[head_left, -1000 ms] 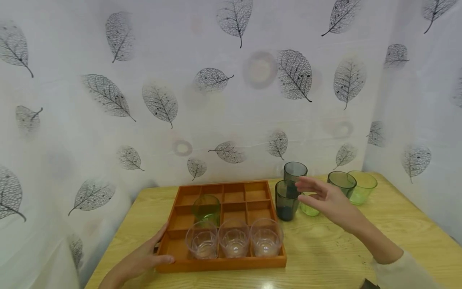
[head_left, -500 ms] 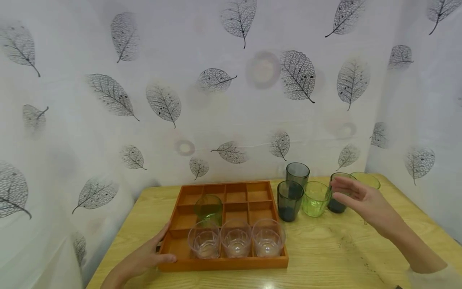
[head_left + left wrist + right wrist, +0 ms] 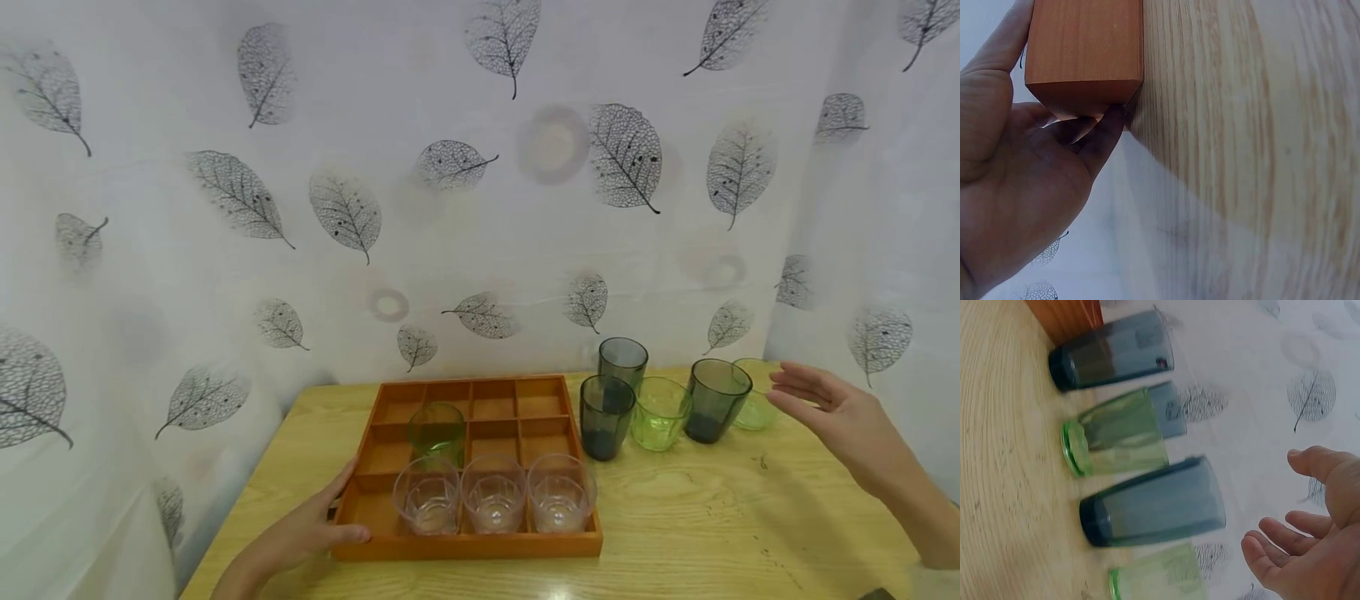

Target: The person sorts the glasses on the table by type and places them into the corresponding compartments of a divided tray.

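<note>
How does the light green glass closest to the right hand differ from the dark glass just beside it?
Color: the green glass is pale yellow-green, while the dark glass has a smoky tint. Height: the dark glass looks taller than the green glass. Position: in the head view, the dark glass stands partly in front of the green glass. Both are see-through and stand upright on the table.

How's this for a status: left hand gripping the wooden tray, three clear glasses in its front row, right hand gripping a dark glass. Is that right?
Not quite: the right hand grips no glass. The right wrist view shows it holding nothing. The rest stands: left hand gripping the wooden tray, three clear glasses in its front row.
</note>
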Action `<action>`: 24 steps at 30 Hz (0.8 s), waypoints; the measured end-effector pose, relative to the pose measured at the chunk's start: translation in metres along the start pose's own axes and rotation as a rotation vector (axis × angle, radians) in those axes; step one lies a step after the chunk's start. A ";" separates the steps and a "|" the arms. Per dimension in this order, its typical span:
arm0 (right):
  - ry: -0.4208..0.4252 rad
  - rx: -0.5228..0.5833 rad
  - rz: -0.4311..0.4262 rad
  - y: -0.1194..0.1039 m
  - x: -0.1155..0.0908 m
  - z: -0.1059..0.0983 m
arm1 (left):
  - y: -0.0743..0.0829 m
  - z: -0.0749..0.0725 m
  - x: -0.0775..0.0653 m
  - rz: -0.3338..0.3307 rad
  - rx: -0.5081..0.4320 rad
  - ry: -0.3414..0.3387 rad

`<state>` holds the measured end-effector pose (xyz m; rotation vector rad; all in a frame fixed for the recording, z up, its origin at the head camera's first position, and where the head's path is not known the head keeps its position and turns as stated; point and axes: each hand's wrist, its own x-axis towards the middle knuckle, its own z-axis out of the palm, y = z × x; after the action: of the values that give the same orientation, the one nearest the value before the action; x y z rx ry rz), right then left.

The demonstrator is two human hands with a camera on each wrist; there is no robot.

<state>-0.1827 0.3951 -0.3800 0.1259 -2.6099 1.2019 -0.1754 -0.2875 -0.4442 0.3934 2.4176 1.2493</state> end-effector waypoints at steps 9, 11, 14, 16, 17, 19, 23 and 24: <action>0.036 -0.020 0.042 0.034 0.001 -0.008 | 0.002 0.000 0.000 -0.006 -0.016 -0.007; 0.048 -0.013 0.048 0.041 0.001 -0.009 | 0.002 0.000 0.000 -0.009 -0.017 -0.007; 0.063 -0.013 0.057 0.051 0.003 -0.010 | 0.003 0.000 0.000 -0.007 -0.016 -0.005; 0.071 -0.009 0.065 0.058 0.005 -0.010 | 0.003 0.000 0.000 -0.010 -0.015 -0.004; 0.075 -0.010 0.067 0.061 0.007 -0.010 | 0.003 0.000 -0.001 -0.011 -0.013 -0.004; 0.073 -0.012 0.073 0.068 0.010 -0.009 | 0.004 0.000 -0.001 -0.014 -0.010 -0.003; 0.053 -0.026 0.083 0.076 0.017 -0.006 | 0.004 0.000 -0.001 -0.018 -0.006 0.000; 0.044 -0.032 0.084 0.077 0.019 -0.005 | 0.004 0.000 -0.001 -0.019 -0.008 0.001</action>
<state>-0.2142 0.4496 -0.4285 -0.0169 -2.6182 1.1759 -0.1741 -0.2861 -0.4407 0.3673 2.4110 1.2509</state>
